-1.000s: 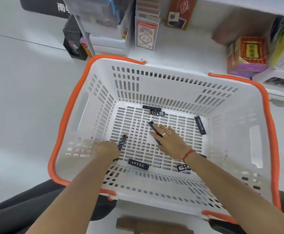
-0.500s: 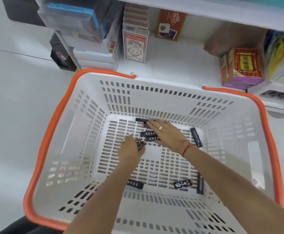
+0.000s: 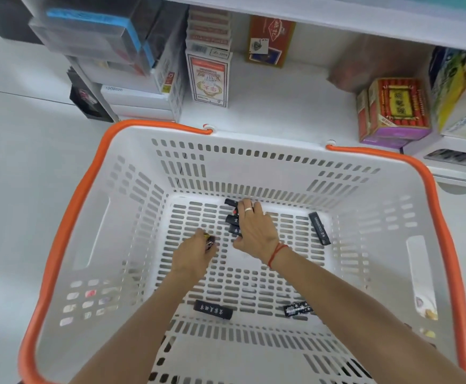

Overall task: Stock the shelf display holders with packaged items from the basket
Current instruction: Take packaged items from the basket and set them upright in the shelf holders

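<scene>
Packaged items: small dark packs are lying scattered on the slotted floor of the white basket (image 3: 143, 223); three dark packs (image 3: 233, 218) are bunching at the far middle, one long pack (image 3: 319, 228) is lying near the far right wall, and a lettered pack (image 3: 213, 313) and a starred pack (image 3: 298, 309) are sitting near the front.
Left hand (image 3: 195, 254): you are curling your fingers round a small patterned pack (image 3: 209, 241); its far end is poking out past the knuckles.
Right hand (image 3: 254, 228): you are closing your fingers over the bunched packs; a ring is showing on one finger; whether all three are caught, I cannot tell.
Step in hand: you are gathering packs, judging by both hands being down in the basket.
Doing it well: try squaring the bunched packs side by side before lifting; keep the thumb under them so none is slipping through the slots; sweep up the strays at the front afterwards.
Shelf (image 3: 281, 106): boxed goods are standing just beyond the basket; which holder is meant, I cannot tell.
</scene>
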Motion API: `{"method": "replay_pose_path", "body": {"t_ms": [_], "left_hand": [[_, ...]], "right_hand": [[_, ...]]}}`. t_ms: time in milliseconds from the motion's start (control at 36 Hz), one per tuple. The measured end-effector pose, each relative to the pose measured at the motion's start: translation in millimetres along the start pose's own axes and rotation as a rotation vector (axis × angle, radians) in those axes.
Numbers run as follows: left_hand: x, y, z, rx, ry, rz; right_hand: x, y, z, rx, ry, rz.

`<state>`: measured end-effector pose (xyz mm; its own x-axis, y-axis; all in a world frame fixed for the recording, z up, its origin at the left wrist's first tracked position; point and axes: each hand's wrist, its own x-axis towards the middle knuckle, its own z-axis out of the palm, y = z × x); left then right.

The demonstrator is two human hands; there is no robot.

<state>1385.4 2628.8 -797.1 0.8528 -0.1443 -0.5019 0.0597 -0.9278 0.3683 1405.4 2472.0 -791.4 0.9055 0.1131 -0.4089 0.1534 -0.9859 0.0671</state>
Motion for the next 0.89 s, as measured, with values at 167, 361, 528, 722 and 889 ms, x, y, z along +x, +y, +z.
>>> {"method": "replay_pose_path", "body": {"t_ms": [167, 361, 528, 722, 889], "left_hand": [[4.4, 7.5, -21.3, -1.176, -0.051, -0.538], [6.3, 3.4, -44.6, -1.589, -0.251, -0.551], [-6.5, 14.1, -47.1, -1.500, -0.303, -0.595], [-27.8, 26.2, -42.9, -1.403, -0.334, -0.645], [-38.5, 27.9, -46.9, -1.434, -0.325, -0.613]], "right_hand": [[-1.2, -4.1, 4.4, 0.041, -0.043, 0.055], [-16.8, 2.9, 7.3, 0.042, 0.036, -0.034], [-24.7, 12.4, 6.4, 0.096, -0.005, -0.054], [-31.2, 15.7, 15.2, 0.180, -0.082, -0.066], [-32.1, 22.8, 1.1, 0.578, -0.252, 0.053]]}}
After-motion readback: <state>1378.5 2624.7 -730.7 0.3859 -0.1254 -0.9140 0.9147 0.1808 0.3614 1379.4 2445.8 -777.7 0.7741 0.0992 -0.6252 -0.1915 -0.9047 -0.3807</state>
